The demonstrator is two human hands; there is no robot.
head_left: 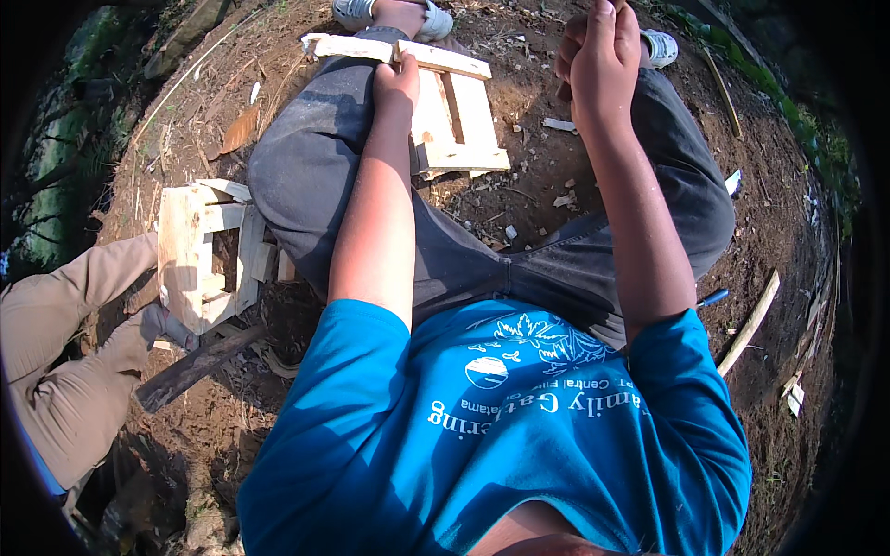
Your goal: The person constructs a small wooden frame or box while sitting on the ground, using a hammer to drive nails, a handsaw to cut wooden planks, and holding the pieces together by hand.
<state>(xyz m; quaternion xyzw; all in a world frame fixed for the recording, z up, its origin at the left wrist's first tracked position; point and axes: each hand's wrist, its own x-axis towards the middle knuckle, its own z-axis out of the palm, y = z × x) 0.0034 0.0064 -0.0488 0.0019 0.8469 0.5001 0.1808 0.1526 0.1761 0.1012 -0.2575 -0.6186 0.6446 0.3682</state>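
Note:
A small frame of pale wooden slats (475, 109) rests between my bent legs, at the upper middle of the view. My left hand (397, 83) is closed at its far crossbar, thumb on top, where a second pale strip of wood (348, 46) runs off to the left over my leg. To the right, my right hand (604, 69) is raised above the ground near my right leg. Its fingers are curled round a brown, handle-like piece, mostly hidden by the hand and cut by the top edge.
Another slatted wooden frame (181, 255) stands at left, beside a person's leg in tan trousers (69, 398). A dark log (199, 369) lies near it. On the right are a blue-handled tool (714, 297) and a pale stick (753, 324). Wood chips litter the soil.

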